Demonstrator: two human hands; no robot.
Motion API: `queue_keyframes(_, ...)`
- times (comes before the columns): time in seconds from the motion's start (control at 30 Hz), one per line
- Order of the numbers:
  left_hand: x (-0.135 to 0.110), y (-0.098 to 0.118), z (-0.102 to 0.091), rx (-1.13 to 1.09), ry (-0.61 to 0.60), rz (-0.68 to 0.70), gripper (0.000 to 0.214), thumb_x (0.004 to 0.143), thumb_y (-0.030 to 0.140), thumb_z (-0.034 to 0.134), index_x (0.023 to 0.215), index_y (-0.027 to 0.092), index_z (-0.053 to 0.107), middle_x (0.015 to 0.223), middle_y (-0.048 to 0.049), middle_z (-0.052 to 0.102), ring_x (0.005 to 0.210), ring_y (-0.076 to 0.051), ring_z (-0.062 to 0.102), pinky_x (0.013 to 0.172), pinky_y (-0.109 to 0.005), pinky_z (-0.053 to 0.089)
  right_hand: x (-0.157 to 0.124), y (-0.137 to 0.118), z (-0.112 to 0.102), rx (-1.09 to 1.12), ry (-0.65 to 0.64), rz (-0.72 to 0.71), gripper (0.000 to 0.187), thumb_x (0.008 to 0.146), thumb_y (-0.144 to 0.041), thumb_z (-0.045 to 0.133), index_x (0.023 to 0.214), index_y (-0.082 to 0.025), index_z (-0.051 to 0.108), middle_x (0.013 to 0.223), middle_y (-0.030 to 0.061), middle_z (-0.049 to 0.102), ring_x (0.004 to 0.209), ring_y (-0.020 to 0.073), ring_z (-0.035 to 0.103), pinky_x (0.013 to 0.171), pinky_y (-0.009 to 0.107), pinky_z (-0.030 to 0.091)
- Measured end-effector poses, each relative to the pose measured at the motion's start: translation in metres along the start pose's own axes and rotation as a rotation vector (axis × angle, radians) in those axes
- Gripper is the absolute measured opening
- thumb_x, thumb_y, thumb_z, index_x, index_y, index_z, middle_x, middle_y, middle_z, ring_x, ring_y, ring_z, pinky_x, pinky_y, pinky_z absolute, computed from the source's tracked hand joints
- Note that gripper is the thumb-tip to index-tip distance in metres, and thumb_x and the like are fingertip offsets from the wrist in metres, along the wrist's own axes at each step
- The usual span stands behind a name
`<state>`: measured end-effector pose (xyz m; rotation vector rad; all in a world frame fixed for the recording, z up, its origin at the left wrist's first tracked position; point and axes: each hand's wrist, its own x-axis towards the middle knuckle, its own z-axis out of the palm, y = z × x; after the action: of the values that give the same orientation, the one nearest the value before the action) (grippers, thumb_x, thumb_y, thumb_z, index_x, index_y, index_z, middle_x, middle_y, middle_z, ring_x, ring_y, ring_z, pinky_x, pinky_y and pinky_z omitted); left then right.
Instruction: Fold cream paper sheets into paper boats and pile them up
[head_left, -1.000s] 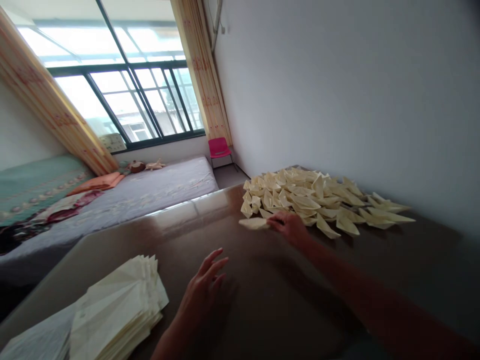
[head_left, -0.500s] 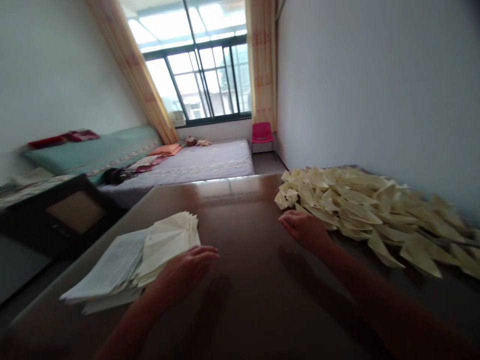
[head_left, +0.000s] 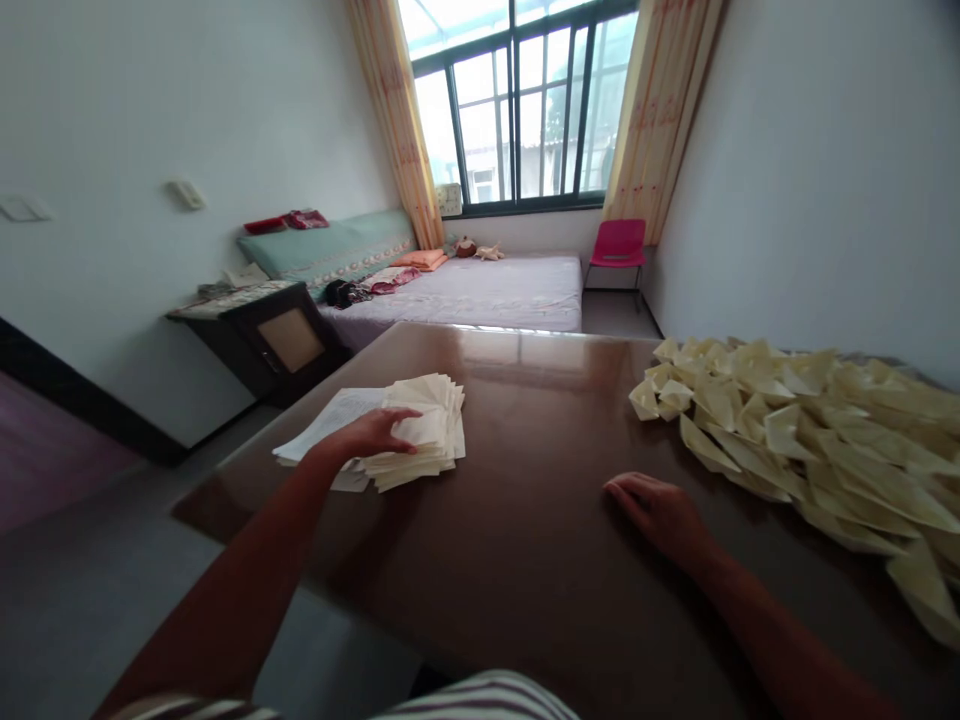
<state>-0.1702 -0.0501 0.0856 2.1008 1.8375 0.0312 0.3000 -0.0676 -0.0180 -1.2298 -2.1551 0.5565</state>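
Observation:
My left hand [head_left: 371, 432] is over a stack of cream paper sheets [head_left: 427, 400], thumb and fingers apart, fingertips at the top sheets. Under and beside that stack lie white printed sheets [head_left: 322, 415], partly covered by my wrist. On the brown table my right hand [head_left: 656, 508] rests with its fingers curled together, and nothing shows in them. To its right spreads a large heap of folded cream paper pieces [head_left: 795, 420], apart from the hand.
The glossy brown table [head_left: 517, 430] has its near-left edge beside my left arm. Beyond it stand a bed [head_left: 510, 285], a dark cabinet [head_left: 281, 335] and a pink chair [head_left: 619, 245]. A wall [head_left: 810, 200] runs along the right.
My left hand has moved from the near side of the paper onto the stack. My right hand has drawn back from the heap. The view has turned left and down.

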Motion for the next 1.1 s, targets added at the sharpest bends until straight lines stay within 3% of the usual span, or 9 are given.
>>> queue_keyframes(0.23, -0.004, -0.006, -0.001, 0.004, -0.007, -0.001, 0.058, 0.079, 0.056, 0.055, 0.125, 0.022, 0.059, 0.118, -0.0048, 0.067, 0.102, -0.024, 0.062, 0.090, -0.030, 0.046, -0.001, 0.002, 0.001, 0.028, -0.021, 0.019, 0.030, 0.092, -0.043, 0.045, 0.091, -0.023, 0.068, 0.096, 0.0026, 0.070, 0.087, 0.0193, 0.065, 0.080, 0.030, 0.048)
queue_keyframes(0.4, -0.014, 0.008, 0.003, 0.105, 0.175, -0.062, 0.042, 0.093, 0.040, 0.034, 0.101, 0.017, 0.068, 0.101, -0.0103, 0.071, 0.093, -0.026, 0.064, 0.084, -0.035, 0.047, -0.002, 0.003, 0.000, 0.034, 0.009, 0.006, 0.028, 0.092, -0.042, 0.047, 0.091, -0.023, 0.068, 0.094, 0.0022, 0.070, 0.087, 0.0187, 0.065, 0.079, 0.029, 0.049)
queue_keyframes(0.5, -0.016, 0.045, 0.016, 0.165, 0.358, -0.032, 0.038, 0.096, 0.034, 0.031, 0.117, 0.018, 0.058, 0.122, -0.0119, 0.062, 0.113, -0.028, 0.056, 0.092, -0.039, 0.044, 0.000, -0.002, -0.001, 0.019, 0.109, 0.014, 0.026, 0.092, -0.039, 0.048, 0.094, -0.023, 0.067, 0.097, 0.0035, 0.070, 0.089, 0.0190, 0.065, 0.078, 0.029, 0.050)
queue_keyframes(0.6, -0.011, 0.103, 0.041, 0.385, 0.417, 0.275, 0.028, 0.094, 0.021, 0.037, 0.115, 0.019, 0.057, 0.117, -0.0096, 0.065, 0.105, -0.024, 0.061, 0.083, -0.034, 0.049, 0.006, -0.015, 0.000, 0.001, 0.200, 0.049, 0.027, 0.091, -0.037, 0.048, 0.109, -0.022, 0.063, 0.104, 0.0066, 0.068, 0.078, 0.0167, 0.064, 0.066, 0.028, 0.051)
queue_keyframes(0.73, 0.003, 0.180, 0.078, 0.527, 0.347, 0.581, 0.024, 0.090, 0.012, 0.043, 0.110, 0.013, 0.056, 0.114, -0.0136, 0.064, 0.090, -0.023, 0.065, 0.069, -0.032, 0.051, 0.020, -0.034, 0.002, -0.039, 0.085, -0.063, 0.062, 0.085, -0.030, 0.056, 0.143, -0.025, 0.034, 0.141, 0.0110, 0.046, 0.096, 0.0185, 0.061, 0.079, 0.033, 0.053)
queue_keyframes(0.83, 0.015, 0.214, 0.094, 0.483, 0.322, 0.667, 0.026, 0.092, 0.013, 0.040, 0.113, 0.012, 0.054, 0.105, -0.0137, 0.066, 0.086, -0.024, 0.066, 0.067, -0.033, 0.051, 0.032, -0.035, -0.001, -0.119, -0.071, -0.178, 0.051, 0.082, -0.032, 0.063, 0.131, -0.028, 0.053, 0.132, 0.0065, 0.056, 0.114, 0.0246, 0.051, 0.096, 0.041, 0.044)
queue_keyframes(0.93, 0.029, 0.217, 0.093, 0.321, 0.224, 0.655, 0.024, 0.093, 0.020, 0.040, 0.111, 0.017, 0.056, 0.097, -0.0090, 0.068, 0.082, -0.023, 0.067, 0.068, -0.032, 0.050, 0.043, -0.020, -0.009, -0.058, -0.221, -0.204, 0.022, 0.089, -0.034, 0.055, 0.103, -0.027, 0.071, 0.105, 0.0053, 0.070, 0.102, 0.0220, 0.056, 0.094, 0.038, 0.043)
queue_keyframes(1.03, 0.050, 0.194, 0.086, 0.035, 0.083, 0.578, 0.038, 0.085, 0.040, 0.057, 0.119, 0.022, 0.054, 0.103, -0.0070, 0.069, 0.090, -0.026, 0.067, 0.074, -0.032, 0.050, 0.052, -0.001, -0.015, 0.058, -0.267, -0.107, 0.031, 0.093, -0.039, 0.047, 0.089, -0.021, 0.073, 0.089, 0.0061, 0.070, 0.091, 0.0199, 0.058, 0.086, 0.032, 0.045)
queue_keyframes(1.1, 0.065, 0.175, 0.086, -0.197, -0.020, 0.559, 0.042, 0.077, 0.037, 0.066, 0.116, 0.023, 0.058, 0.100, -0.0037, 0.070, 0.087, -0.022, 0.066, 0.075, -0.028, 0.049, 0.058, 0.007, -0.017, 0.117, -0.247, -0.015, 0.038, 0.092, -0.045, 0.046, 0.078, -0.018, 0.070, 0.082, 0.0052, 0.067, 0.081, 0.0182, 0.058, 0.077, 0.029, 0.046)
